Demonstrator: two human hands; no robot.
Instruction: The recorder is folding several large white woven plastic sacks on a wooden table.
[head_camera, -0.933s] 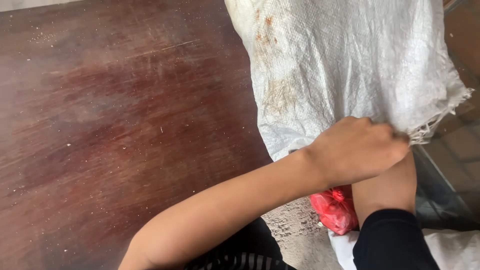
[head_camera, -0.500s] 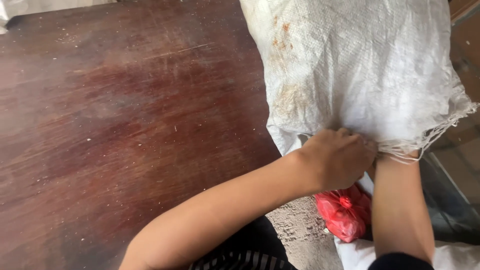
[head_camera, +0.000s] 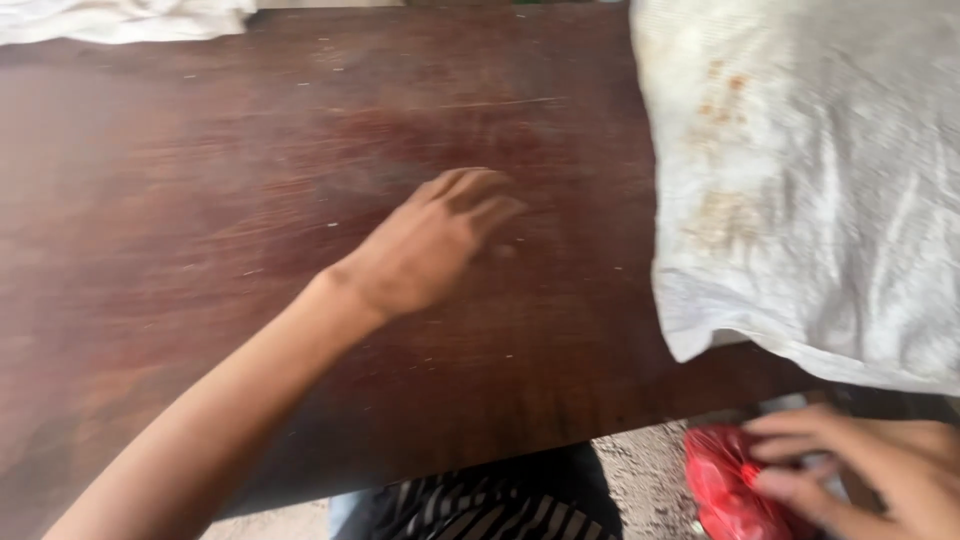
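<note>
My left hand (head_camera: 425, 250) hovers over the dark reddish-brown wooden table (head_camera: 200, 250), fingers loosely extended and held together, holding nothing. A large white woven sack (head_camera: 810, 190) with rust-coloured stains lies on the table's right side, overhanging the near edge. Below that edge, at the bottom right, my right hand (head_camera: 860, 475) rests its fingers on a crumpled red plastic bag (head_camera: 725, 485). Whether it grips the bag is unclear.
A white cloth or sack (head_camera: 120, 18) lies at the table's far left edge. Striped dark-and-white clothing (head_camera: 480, 510) shows below the near edge. Rough grey ground (head_camera: 640, 470) lies under the table edge beside the red bag.
My left hand has let go of the sack's near corner and moved left over the table. My right hand has dropped from the sack to the red bag. The view has shifted left.
</note>
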